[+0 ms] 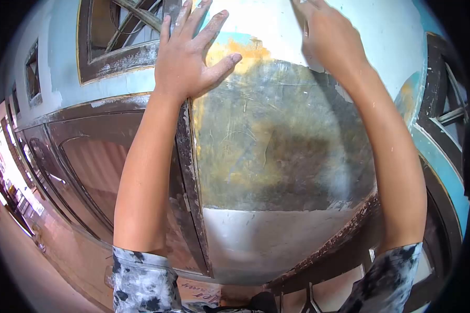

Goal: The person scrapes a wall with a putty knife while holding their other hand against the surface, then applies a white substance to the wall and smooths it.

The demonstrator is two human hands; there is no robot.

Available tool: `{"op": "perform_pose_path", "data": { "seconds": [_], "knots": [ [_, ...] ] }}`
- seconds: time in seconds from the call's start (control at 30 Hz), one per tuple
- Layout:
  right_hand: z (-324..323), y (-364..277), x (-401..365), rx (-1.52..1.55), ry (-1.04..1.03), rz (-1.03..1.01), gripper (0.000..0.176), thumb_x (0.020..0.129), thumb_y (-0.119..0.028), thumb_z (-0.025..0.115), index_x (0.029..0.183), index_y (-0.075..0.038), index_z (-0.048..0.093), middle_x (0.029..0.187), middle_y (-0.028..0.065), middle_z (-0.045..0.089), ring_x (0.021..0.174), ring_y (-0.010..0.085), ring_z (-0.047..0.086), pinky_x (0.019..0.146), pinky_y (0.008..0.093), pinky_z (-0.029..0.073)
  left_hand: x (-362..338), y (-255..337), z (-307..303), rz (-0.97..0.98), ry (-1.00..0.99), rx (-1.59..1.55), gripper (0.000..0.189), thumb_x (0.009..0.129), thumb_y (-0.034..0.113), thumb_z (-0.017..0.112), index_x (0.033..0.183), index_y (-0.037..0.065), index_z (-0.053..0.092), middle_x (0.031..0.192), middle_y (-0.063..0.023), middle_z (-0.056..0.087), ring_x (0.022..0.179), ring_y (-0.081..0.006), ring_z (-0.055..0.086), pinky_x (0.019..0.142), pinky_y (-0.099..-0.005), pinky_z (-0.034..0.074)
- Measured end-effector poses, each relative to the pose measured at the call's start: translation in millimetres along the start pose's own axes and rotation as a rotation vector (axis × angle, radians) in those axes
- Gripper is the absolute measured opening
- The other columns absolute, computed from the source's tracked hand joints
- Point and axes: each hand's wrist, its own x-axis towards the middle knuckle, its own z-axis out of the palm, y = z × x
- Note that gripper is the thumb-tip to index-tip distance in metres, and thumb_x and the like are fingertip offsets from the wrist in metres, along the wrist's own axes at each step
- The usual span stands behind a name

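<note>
My left hand [188,57] is raised with its fingers spread, lying against the wall beside the window frame. White dust or paint marks its fingertips. My right hand [334,36] is up at the top edge of the view, close to the white part of the wall, with its fingers curled. The upper frame edge cuts them off, so whatever they hold is hidden. Between my arms the wall [277,141] shows a worn grey, brown and yellowish patch with scratches, white above and below. Orange and light-blue remnants show near my left thumb.
A dark window frame [117,65] with crossed bars sits at upper left, above a brown wooden door [94,151]. Another barred window [454,112] is on the right. A chipped brown ledge [344,232] runs low on the right. Printed lettering shows on a surface [198,292] below.
</note>
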Motion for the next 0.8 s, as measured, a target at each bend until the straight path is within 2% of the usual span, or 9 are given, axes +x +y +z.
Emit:
{"op": "perform_pose_path", "data": {
  "seconds": [0.1, 0.17, 0.2, 0.37, 0.43, 0.47, 0.53, 0.63, 0.8],
  "knots": [
    [9, 20, 23, -0.061, 0.073, 0.044, 0.063, 0.088, 0.006, 0.045, 0.151, 0.002, 0.046, 0.154, 0.0219, 0.049, 0.118, 0.0420, 0.064, 0.103, 0.0463, 0.052, 0, 0, -1, -0.003, 0.011, -0.034, 0.077, 0.082, 0.053, 0.071, 0.143, 0.007, 0.060, 0.160, -0.0214, 0.042, 0.151, -0.0448, 0.031, 0.125, -0.0574, 0.019],
    [-2, 10, 30, -0.094, -0.129, 0.213, 0.066, 0.087, 0.008, 0.043, 0.153, 0.002, 0.043, 0.157, 0.0232, 0.045, 0.121, 0.0419, 0.062, 0.104, 0.0463, 0.052, 0, -1, -1, -0.001, 0.016, -0.037, 0.076, 0.082, 0.053, 0.071, 0.143, 0.008, 0.061, 0.160, -0.0213, 0.042, 0.151, -0.0449, 0.032, 0.125, -0.0575, 0.019],
    [-4, -2, 5, -0.050, 0.106, 0.019, 0.067, 0.088, 0.007, 0.043, 0.155, 0.000, 0.039, 0.162, 0.0206, 0.039, 0.124, 0.0412, 0.061, 0.105, 0.0457, 0.051, -1, -2, -1, -0.001, 0.017, -0.042, 0.076, 0.082, 0.053, 0.071, 0.142, 0.008, 0.061, 0.160, -0.0211, 0.043, 0.150, -0.0450, 0.033, 0.125, -0.0576, 0.019],
    [3, 13, -2, -0.007, -0.040, 0.078, 0.067, 0.090, 0.002, 0.046, 0.156, -0.007, 0.041, 0.163, 0.0126, 0.040, 0.128, 0.0387, 0.058, 0.105, 0.0429, 0.051, -1, -3, -1, -0.019, 0.023, -0.046, 0.073, 0.083, 0.052, 0.071, 0.142, 0.010, 0.062, 0.160, -0.0197, 0.043, 0.148, -0.0440, 0.037, 0.124, -0.0576, 0.021],
    [24, 44, 0, -0.028, 0.308, 0.022, 0.051, 0.096, -0.005, 0.049, 0.147, -0.009, 0.055, 0.152, 0.0125, 0.054, 0.123, 0.0366, 0.062, 0.102, 0.0401, 0.054, -2, -3, 0, -0.018, 0.028, -0.049, 0.072, 0.083, 0.051, 0.071, 0.141, 0.010, 0.063, 0.159, -0.0192, 0.044, 0.148, -0.0436, 0.037, 0.124, -0.0577, 0.021],
    [27, 41, -8, -0.033, 0.305, 0.020, 0.051, 0.096, -0.005, 0.049, 0.147, -0.009, 0.055, 0.152, 0.0125, 0.054, 0.123, 0.0366, 0.062, 0.102, 0.0401, 0.054, -1, -4, 0, -0.015, 0.032, -0.045, 0.071, 0.083, 0.051, 0.071, 0.141, 0.010, 0.063, 0.159, -0.0187, 0.044, 0.147, -0.0432, 0.038, 0.124, -0.0579, 0.022],
    [24, 32, -35, -0.040, 0.082, -0.083, 0.059, 0.096, -0.003, 0.051, 0.153, -0.017, 0.049, 0.114, 0.0166, 0.067, 0.094, 0.0355, 0.065, 0.083, 0.0468, 0.059, -2, -5, 1, -0.007, 0.047, -0.037, 0.069, 0.082, 0.048, 0.072, 0.139, 0.010, 0.064, 0.158, -0.0180, 0.046, 0.147, -0.0429, 0.038, 0.123, -0.0582, 0.023],
    [13, 7, -74, -0.060, -0.120, -0.149, 0.063, 0.089, 0.001, 0.057, 0.150, -0.015, 0.053, 0.130, 0.0085, 0.065, 0.103, 0.0313, 0.065, 0.083, 0.0449, 0.061, -2, -5, 0, -0.002, 0.044, -0.027, 0.069, 0.081, 0.047, 0.073, 0.139, 0.010, 0.064, 0.158, -0.0181, 0.046, 0.147, -0.0428, 0.038, 0.123, -0.0584, 0.024],
    [6, 26, -117, -0.047, -0.073, -0.042, 0.065, 0.088, -0.001, 0.060, 0.151, -0.016, 0.052, 0.141, 0.0043, 0.061, 0.103, 0.0301, 0.064, 0.083, 0.0443, 0.061, -2, 2, 3, -0.028, 0.089, -0.020, 0.069, 0.080, 0.046, 0.073, 0.138, 0.009, 0.064, 0.157, -0.0184, 0.047, 0.146, -0.0433, 0.040, 0.123, -0.0572, 0.024]
  ]
}}
